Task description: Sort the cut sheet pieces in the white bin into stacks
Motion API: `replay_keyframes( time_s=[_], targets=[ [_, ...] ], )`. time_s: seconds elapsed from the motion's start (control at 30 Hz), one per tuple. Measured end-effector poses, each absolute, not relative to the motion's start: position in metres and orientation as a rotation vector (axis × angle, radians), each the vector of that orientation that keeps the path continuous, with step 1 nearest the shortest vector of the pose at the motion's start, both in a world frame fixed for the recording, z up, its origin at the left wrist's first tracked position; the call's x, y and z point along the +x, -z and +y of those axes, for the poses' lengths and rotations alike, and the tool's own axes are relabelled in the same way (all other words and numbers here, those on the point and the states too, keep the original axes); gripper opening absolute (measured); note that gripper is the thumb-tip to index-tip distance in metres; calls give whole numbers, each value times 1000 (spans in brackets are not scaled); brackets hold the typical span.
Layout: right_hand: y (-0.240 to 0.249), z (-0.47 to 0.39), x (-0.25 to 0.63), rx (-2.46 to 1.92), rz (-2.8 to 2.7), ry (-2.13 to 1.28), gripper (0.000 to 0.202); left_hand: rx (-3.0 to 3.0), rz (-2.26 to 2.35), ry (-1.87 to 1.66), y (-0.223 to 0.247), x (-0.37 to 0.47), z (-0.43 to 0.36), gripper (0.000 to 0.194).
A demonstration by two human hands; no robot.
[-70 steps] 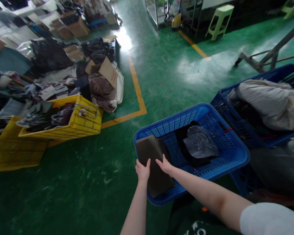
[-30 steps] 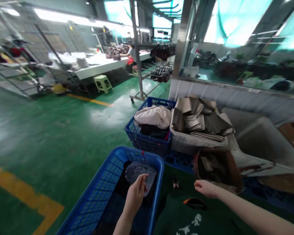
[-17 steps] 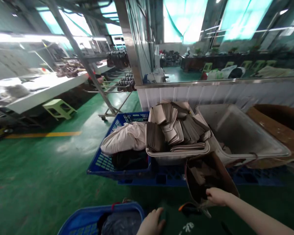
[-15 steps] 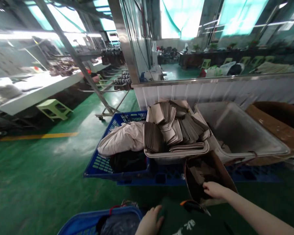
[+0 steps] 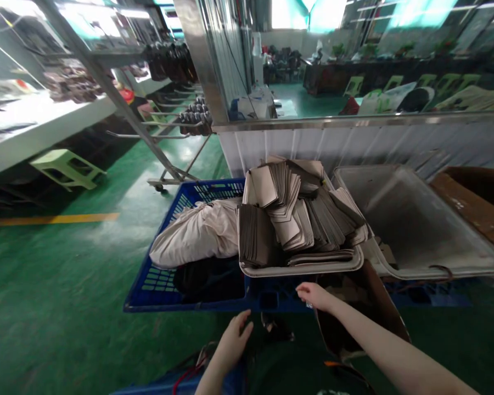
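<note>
My left hand (image 5: 233,338) is raised over the green floor at the lower middle, its fingers apart and holding nothing. Just in front of the white bin (image 5: 300,270), my right hand (image 5: 313,294) has its fingers pressed together; whatever they may hold is too small to make out. Stacks of flat grey-brown pieces (image 5: 288,214) fill that bin. Beneath my right forearm stands an open cardboard box (image 5: 385,307) with brown pieces inside. A pale cloth bundle (image 5: 197,233) lies in the blue crate (image 5: 148,302) left of the bin.
A second white bin (image 5: 411,219) and a large carton (image 5: 473,206) stand to the right. Another blue container (image 5: 230,381) is at the bottom edge. A wheeled metal rack (image 5: 148,140) and a green stool (image 5: 68,167) are at the left.
My right hand has come out of the cardboard box and moved left. My left hand has risen and moved slightly left. The view has tilted down and the bins look nearer.
</note>
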State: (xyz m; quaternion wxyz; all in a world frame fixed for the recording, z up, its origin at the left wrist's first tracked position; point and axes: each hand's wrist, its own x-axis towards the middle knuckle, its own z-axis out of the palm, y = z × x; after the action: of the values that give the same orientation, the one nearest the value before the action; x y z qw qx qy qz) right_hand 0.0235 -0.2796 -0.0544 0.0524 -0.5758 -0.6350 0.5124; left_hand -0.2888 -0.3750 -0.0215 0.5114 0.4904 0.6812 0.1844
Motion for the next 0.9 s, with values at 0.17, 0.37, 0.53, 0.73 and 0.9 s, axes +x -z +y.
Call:
replay_keyframes(
  time_s=[0.17,0.37,0.53,0.73,0.9],
  targets=[
    [67,-176,-76,-1796,-1747,-1461,46,1085,1683,-629,14,-312,-284,56],
    [94,-88,-141,-1973,-1589,-1409,80,943,1532,-691,28,-326,-286,47],
    [114,-72,-146,-2040,-1553,-1439,100,710,1511,-589,66,-341,-335,49],
    [119,-66,-137,-2034,-1610,-1460,101,552,1519,-528,89,-343,-350,52],
    [119,-61,-133,-2014,-1676,-1495,101,537,1547,-551,85,-330,-339,52]
  ],
)
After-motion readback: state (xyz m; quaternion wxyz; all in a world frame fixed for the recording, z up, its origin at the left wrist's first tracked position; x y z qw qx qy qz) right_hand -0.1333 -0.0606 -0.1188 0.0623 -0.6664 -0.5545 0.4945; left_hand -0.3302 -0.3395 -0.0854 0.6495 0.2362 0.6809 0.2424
